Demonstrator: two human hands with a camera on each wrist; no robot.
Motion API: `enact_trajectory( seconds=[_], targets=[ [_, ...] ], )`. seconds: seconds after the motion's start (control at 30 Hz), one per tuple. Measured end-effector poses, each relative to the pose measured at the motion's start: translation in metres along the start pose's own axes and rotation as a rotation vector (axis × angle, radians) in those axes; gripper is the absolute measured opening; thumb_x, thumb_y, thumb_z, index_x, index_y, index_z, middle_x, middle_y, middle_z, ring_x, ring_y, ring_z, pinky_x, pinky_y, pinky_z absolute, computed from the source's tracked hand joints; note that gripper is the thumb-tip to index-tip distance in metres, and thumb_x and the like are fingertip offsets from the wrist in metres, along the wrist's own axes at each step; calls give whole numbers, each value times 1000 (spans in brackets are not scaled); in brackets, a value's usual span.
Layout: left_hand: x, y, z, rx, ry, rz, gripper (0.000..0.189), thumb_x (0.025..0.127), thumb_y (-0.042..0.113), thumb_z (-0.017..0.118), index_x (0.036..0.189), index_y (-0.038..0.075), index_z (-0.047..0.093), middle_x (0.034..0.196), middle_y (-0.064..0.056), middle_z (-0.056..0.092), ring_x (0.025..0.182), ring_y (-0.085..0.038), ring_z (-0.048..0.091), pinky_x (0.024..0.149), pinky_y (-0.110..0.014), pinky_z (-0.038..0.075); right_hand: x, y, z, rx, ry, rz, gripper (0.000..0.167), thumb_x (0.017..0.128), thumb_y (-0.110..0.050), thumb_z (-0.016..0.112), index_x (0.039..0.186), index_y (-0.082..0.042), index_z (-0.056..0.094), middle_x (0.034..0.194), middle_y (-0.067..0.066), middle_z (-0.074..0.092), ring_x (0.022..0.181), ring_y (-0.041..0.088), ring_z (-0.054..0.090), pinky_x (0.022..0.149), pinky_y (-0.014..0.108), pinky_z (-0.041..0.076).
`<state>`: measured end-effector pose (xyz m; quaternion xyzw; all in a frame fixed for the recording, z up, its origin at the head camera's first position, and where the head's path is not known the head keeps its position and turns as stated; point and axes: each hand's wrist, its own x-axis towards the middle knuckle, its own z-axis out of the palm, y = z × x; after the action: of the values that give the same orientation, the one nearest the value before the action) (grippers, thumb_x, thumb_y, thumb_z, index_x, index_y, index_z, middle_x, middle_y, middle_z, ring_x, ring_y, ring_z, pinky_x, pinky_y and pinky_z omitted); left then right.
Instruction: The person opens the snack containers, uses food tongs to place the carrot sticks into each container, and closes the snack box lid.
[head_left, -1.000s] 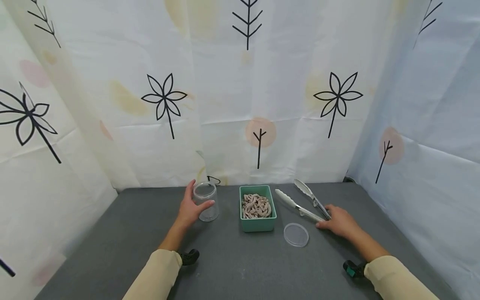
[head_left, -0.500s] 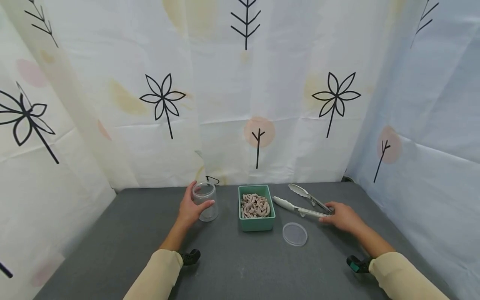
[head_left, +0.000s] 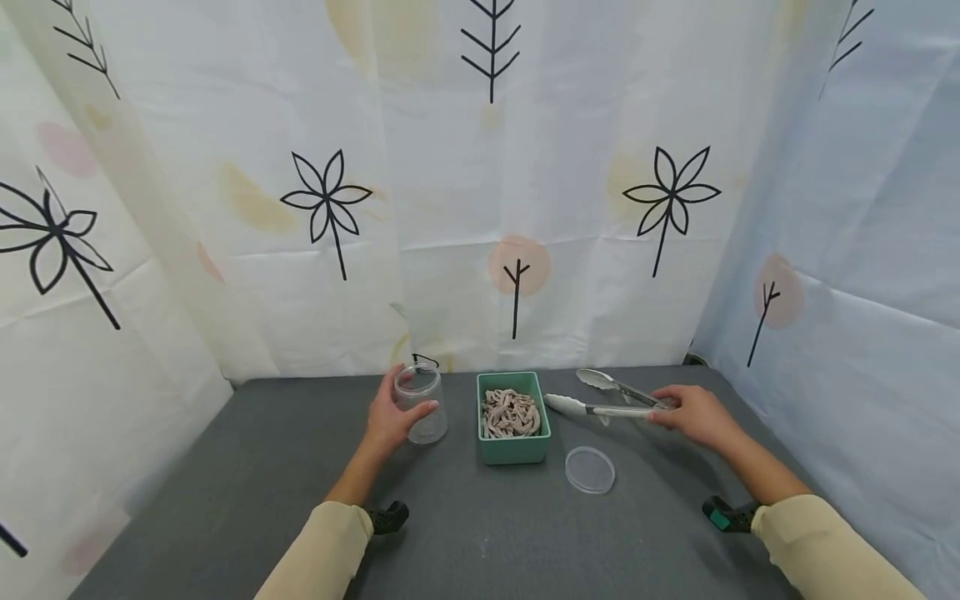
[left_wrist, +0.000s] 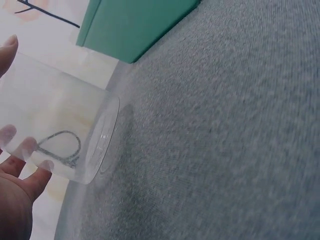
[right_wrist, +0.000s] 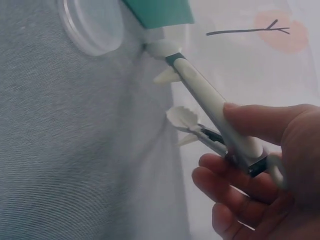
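Note:
My left hand [head_left: 386, 419] grips a clear plastic jar [head_left: 429, 417], thumb on the near side and fingers behind. The jar is upright with its mouth uncovered; in the left wrist view its base [left_wrist: 102, 142] is at the table surface. My right hand [head_left: 701, 414] holds metal tongs with pale tips [head_left: 566, 405] near their hinge end, thumb on one arm and fingers under the other. The tongs' arms are spread, their tips pointing left toward a green box [head_left: 513, 451]. Inside that box lies a heap of beige, cord-like strands [head_left: 512, 413].
A round clear lid [head_left: 590, 470] lies flat on the grey table [head_left: 480, 533], in front of the tongs and right of the box. Patterned white cloth [head_left: 450, 192] hangs along the back and both sides.
My right hand has lifted the tongs and turned them so that they point more to the left. The left hand and the jar have shifted slightly right.

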<state>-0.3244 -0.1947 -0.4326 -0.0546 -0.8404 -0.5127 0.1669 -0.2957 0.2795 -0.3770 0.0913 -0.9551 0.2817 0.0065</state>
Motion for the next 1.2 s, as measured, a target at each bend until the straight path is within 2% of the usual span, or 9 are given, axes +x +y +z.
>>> enact_trajectory(
  seconds=[0.1, 0.17, 0.27, 0.37, 0.6, 0.93, 1.1, 1.2],
  targets=[
    [-1, 1, 3, 2, -1, 2, 87, 79, 31, 83, 148, 15, 33, 143, -9, 49, 126, -39, 43, 96, -55, 39, 1, -4, -3, 25, 21, -10, 54, 90, -29, 71, 125, 10, 57, 112, 29, 62, 79, 26, 67, 68, 46, 51],
    [-2, 3, 6, -3, 0, 12, 87, 78, 31, 83, 148, 13, 34, 142, -10, 49, 126, -40, 44, 96, -56, 39, 1, -6, -5, 30, 32, -15, 55, 90, -31, 70, 125, 10, 57, 114, 30, 61, 79, 27, 67, 68, 46, 51],
    [-3, 5, 9, -14, -9, 30, 87, 78, 31, 83, 148, 11, 34, 142, -12, 50, 127, -42, 44, 97, -57, 39, 2, -10, -8, 38, 47, -7, 55, 91, -32, 69, 126, 9, 57, 106, 24, 66, 81, 29, 67, 66, 45, 51],
    [-4, 6, 13, -26, -16, 37, 88, 78, 30, 83, 148, 9, 34, 141, -13, 50, 128, -42, 44, 98, -56, 38, 4, -14, -10, 37, 72, 0, 53, 92, -31, 68, 125, 8, 58, 92, 12, 70, 82, 30, 66, 63, 42, 50],
    [-6, 5, 20, -24, -31, 12, 90, 78, 29, 84, 149, 7, 33, 141, -13, 50, 127, -39, 44, 99, -55, 38, 9, -24, -16, 47, 172, -29, 47, 91, -30, 69, 119, 7, 61, 81, 3, 70, 69, 19, 59, 56, 35, 43],
    [-7, 5, 24, -5, -42, 27, 87, 77, 30, 84, 147, 9, 37, 139, -12, 52, 125, -42, 46, 94, -57, 41, 17, -32, -36, 90, 216, -106, 46, 92, -32, 69, 121, 3, 62, 85, 6, 70, 73, 22, 57, 58, 35, 42],
    [-8, 4, 24, -5, -42, 34, 87, 77, 31, 84, 147, 10, 38, 139, -11, 52, 125, -42, 46, 95, -57, 40, 19, -45, -51, 85, 229, -161, 41, 95, -31, 66, 119, 2, 63, 92, 10, 69, 81, 26, 60, 64, 36, 45],
    [-8, 4, 25, -17, -38, 42, 86, 77, 29, 85, 146, 8, 38, 138, -11, 53, 125, -42, 47, 96, -56, 40, 18, -54, -60, 97, 229, -161, 41, 96, -33, 64, 120, 1, 63, 95, 12, 70, 85, 28, 62, 67, 36, 44]
  ],
)
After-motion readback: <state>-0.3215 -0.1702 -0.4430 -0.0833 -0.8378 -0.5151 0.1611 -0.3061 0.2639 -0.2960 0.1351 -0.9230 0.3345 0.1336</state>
